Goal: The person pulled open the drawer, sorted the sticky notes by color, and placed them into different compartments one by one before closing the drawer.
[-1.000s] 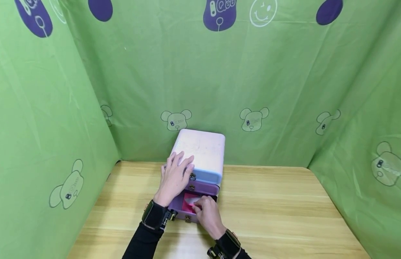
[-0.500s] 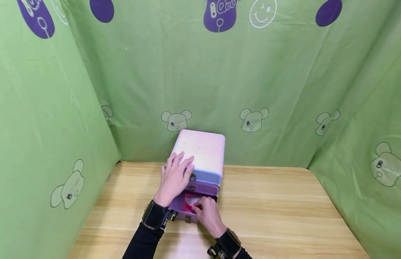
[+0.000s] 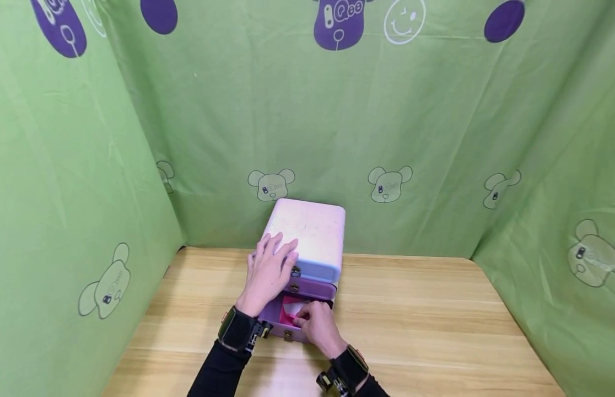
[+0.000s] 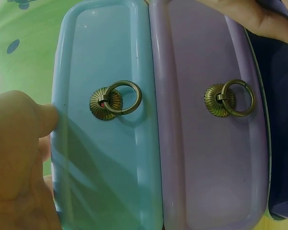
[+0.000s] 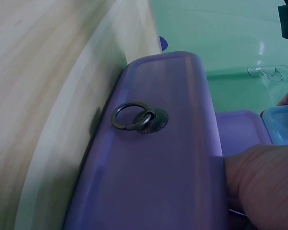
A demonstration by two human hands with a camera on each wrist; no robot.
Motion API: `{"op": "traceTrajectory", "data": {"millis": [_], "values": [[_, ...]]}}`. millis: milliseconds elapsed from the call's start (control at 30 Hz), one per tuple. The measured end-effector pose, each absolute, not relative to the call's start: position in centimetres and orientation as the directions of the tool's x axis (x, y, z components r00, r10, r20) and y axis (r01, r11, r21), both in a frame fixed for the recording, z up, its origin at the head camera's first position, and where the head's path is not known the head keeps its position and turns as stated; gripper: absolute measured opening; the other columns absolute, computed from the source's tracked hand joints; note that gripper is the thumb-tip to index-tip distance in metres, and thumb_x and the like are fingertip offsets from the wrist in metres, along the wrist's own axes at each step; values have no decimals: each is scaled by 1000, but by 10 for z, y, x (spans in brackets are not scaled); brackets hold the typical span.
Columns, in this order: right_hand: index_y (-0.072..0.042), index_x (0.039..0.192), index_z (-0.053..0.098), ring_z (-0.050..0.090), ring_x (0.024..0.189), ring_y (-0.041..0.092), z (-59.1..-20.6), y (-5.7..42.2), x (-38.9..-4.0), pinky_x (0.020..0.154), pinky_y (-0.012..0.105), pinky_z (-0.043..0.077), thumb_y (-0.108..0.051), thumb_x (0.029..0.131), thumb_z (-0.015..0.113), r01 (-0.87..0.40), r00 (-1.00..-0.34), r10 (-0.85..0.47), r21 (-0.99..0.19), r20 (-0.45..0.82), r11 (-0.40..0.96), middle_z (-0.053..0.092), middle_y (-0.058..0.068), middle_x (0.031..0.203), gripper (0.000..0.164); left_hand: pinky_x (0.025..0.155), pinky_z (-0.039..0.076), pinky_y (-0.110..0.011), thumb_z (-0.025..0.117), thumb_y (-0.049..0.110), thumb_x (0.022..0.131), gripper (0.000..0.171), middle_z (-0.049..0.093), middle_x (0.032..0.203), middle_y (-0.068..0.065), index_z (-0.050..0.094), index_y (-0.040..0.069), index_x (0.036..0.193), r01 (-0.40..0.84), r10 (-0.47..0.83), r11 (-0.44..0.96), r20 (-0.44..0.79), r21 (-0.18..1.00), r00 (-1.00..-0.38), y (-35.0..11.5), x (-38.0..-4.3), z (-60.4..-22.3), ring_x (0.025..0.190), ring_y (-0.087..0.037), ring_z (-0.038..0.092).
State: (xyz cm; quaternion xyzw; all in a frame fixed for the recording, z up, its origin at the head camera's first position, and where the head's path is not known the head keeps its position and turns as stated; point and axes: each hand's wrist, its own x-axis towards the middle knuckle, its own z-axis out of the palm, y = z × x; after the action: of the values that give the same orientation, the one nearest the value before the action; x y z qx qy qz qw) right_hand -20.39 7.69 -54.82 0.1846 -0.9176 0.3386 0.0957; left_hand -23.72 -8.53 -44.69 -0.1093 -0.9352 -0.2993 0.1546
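A small drawer cabinet [image 3: 307,229] with a pale top stands against the green backdrop. My left hand [image 3: 268,273] rests on its top front left, fingers spread. Below the blue top drawer [image 4: 101,52] and the purple middle drawer [image 4: 211,163], both pushed in, the purple bottom drawer [image 5: 153,177] is pulled out. Inside it lies a bright pink, flat thing [image 3: 287,314] with a white part. My right hand [image 3: 321,328] reaches into the drawer from the front right, thumb and fingers pinching the pink thing's near edge. Those fingertips are hidden in the right wrist view.
Each drawer front carries a brass ring pull [image 4: 129,98]. The wooden table [image 3: 411,325] stretches to both sides of the cabinet. Green printed cloth [image 3: 307,110] closes off the back and sides. Both wrists wear black bands with small cameras.
My right hand has shifted very slightly in the drawer, and the pink edge by its fingertips shows a little more. My left hand has kept its place on the cabinet.
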Motion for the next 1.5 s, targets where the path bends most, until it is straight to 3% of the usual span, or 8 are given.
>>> {"op": "traceTrajectory", "data": {"millis": [800, 1000, 1133, 1300, 1500], "values": [[-14, 62, 78, 66, 58, 14, -543, 77, -203, 54, 23, 46, -7, 70, 87, -427, -903, -312, -522, 297, 739, 73, -3, 61, 15, 113, 31, -66, 38, 47, 108, 45, 38, 164, -9, 55, 32, 146, 301, 110, 805, 370, 511, -922, -85, -238, -449, 155, -37, 24], [-15, 62, 76, 65, 60, 16, -539, 76, -202, 56, 28, 47, -8, 72, 86, -394, -918, -311, -505, 245, 768, 72, -3, 62, 16, 114, 30, -67, 38, 47, 108, 45, 38, 164, -9, 54, 32, 146, 300, 107, 801, 369, 518, -923, -85, -238, -449, 155, -36, 23], [-12, 63, 78, 64, 63, 18, -540, 78, -205, 59, 28, 47, -8, 75, 83, -406, -914, -350, -502, 207, 763, 72, 0, 70, 14, 114, 29, -68, 37, 48, 108, 45, 38, 164, -9, 54, 32, 147, 301, 108, 800, 369, 520, -923, -85, -238, -449, 155, -36, 22], [-13, 58, 77, 66, 70, 21, -541, 83, -206, 67, 29, 49, -11, 80, 81, -413, -908, -383, -516, 170, 750, 78, 9, 94, 22, 115, 29, -68, 37, 48, 108, 45, 37, 164, -9, 54, 32, 146, 299, 106, 801, 368, 519, -924, -85, -238, -449, 155, -36, 22], [-11, 62, 79, 72, 86, 30, -542, 84, -204, 79, 38, 56, -9, 81, 79, -394, -916, -368, -537, 160, 746, 78, 16, 110, 19, 114, 30, -68, 37, 48, 108, 45, 38, 164, -10, 54, 32, 146, 299, 105, 802, 369, 517, -923, -85, -237, -448, 155, -37, 22]]}}
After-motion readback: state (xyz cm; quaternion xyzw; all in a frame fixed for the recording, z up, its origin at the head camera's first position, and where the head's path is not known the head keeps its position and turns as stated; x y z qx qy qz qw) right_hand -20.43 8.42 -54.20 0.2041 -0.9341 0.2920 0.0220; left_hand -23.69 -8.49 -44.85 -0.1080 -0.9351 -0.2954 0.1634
